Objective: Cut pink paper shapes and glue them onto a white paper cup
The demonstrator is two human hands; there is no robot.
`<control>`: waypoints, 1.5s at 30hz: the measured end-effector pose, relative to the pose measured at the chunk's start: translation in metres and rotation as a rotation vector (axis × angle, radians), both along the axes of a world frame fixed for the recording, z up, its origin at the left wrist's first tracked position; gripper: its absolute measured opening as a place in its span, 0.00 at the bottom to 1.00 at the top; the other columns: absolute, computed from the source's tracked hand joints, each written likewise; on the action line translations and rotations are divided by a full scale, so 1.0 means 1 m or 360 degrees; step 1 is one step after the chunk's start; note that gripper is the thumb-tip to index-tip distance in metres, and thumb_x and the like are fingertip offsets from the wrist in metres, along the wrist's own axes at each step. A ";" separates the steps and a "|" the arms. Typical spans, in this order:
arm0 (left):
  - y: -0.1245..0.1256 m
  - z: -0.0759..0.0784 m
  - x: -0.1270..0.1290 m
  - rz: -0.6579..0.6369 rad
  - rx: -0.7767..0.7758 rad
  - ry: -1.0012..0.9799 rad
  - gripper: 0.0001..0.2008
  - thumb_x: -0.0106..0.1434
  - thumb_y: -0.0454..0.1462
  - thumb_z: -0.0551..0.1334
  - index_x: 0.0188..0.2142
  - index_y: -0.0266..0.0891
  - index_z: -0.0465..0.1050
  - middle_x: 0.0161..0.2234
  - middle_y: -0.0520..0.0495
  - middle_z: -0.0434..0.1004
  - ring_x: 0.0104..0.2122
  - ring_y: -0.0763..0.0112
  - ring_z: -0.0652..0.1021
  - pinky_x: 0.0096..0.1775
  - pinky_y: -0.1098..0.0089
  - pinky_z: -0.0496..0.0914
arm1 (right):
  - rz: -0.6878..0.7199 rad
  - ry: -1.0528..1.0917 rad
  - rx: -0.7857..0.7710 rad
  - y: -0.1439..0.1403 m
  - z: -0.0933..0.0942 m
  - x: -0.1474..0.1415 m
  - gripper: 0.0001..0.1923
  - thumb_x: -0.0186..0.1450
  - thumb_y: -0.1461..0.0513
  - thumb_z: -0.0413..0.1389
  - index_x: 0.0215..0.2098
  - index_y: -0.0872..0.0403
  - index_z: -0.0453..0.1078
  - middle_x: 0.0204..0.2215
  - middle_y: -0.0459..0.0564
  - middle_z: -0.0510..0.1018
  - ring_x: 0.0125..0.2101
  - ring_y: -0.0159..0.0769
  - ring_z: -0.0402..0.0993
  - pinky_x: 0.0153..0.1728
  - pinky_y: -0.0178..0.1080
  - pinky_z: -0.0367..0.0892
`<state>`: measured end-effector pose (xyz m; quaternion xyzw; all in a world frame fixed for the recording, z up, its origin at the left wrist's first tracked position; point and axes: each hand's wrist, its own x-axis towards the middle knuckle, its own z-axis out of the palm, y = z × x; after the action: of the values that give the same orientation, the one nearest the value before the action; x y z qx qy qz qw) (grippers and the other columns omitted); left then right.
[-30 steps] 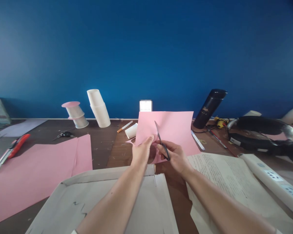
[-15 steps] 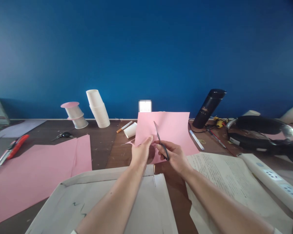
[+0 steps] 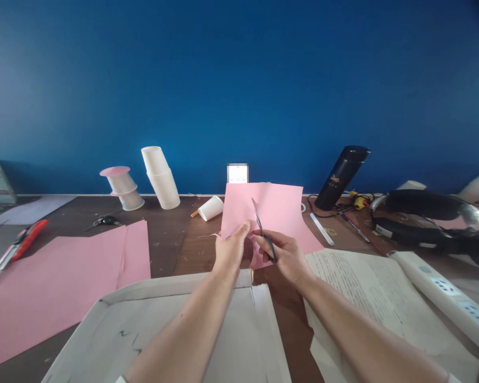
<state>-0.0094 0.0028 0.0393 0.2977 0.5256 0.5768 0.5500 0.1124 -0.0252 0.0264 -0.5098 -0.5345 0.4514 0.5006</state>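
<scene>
A sheet of pink paper (image 3: 275, 205) is raised over the middle of the table. My left hand (image 3: 232, 246) pinches its lower left part, thumb on top. Closed around the dark handles of a pair of scissors (image 3: 268, 246), my right hand (image 3: 284, 254) sits at the sheet's lower edge. The scissor blades point up and lie across the front of the sheet. A white paper cup (image 3: 211, 208) lies on its side just left of the sheet, partly covering an orange-ended stick. The fingertips of both hands are close together.
On the left are a red utility knife (image 3: 29, 239), more pink paper (image 3: 64, 287), joined cups (image 3: 123, 187) and a cup stack (image 3: 160, 178). A black bottle (image 3: 341, 178), marker (image 3: 321, 230), headset (image 3: 419, 218), printed sheet (image 3: 359, 292) and power strip (image 3: 447, 292) are right. White cardboard (image 3: 175, 340) lies in front.
The pink sheet's right edge has shifted left, uncovering a white ring behind it. The lying cup has turned and now covers more of the orange-ended stick. My hands look almost still.
</scene>
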 end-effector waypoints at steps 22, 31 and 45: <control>0.003 -0.006 -0.001 0.0002 0.0048 -0.0021 0.23 0.44 0.43 0.71 0.38 0.32 0.75 0.39 0.38 0.78 0.37 0.59 0.78 0.39 0.66 0.72 | 0.0013 0.0022 -0.0011 -0.001 0.001 0.000 0.19 0.57 0.51 0.59 0.41 0.54 0.75 0.19 0.44 0.70 0.22 0.30 0.65 0.24 0.34 0.60; 0.006 -0.016 -0.001 -0.0014 0.0106 -0.0070 0.21 0.46 0.43 0.70 0.38 0.34 0.75 0.39 0.39 0.79 0.37 0.61 0.79 0.38 0.67 0.72 | 0.0020 0.0019 -0.0004 -0.001 0.000 0.001 0.17 0.57 0.52 0.59 0.40 0.54 0.75 0.19 0.44 0.70 0.22 0.30 0.65 0.25 0.34 0.62; 0.011 -0.024 -0.002 -0.0056 0.0138 -0.0071 0.24 0.45 0.46 0.70 0.39 0.33 0.76 0.39 0.39 0.78 0.38 0.59 0.78 0.39 0.65 0.71 | 0.0029 0.0005 -0.0005 -0.001 0.002 0.002 0.18 0.57 0.52 0.59 0.41 0.54 0.75 0.19 0.42 0.68 0.20 0.28 0.64 0.22 0.32 0.61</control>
<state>-0.0119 0.0143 0.0157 0.3176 0.4823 0.5958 0.5581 0.1141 -0.0261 0.0287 -0.5050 -0.5376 0.4575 0.4966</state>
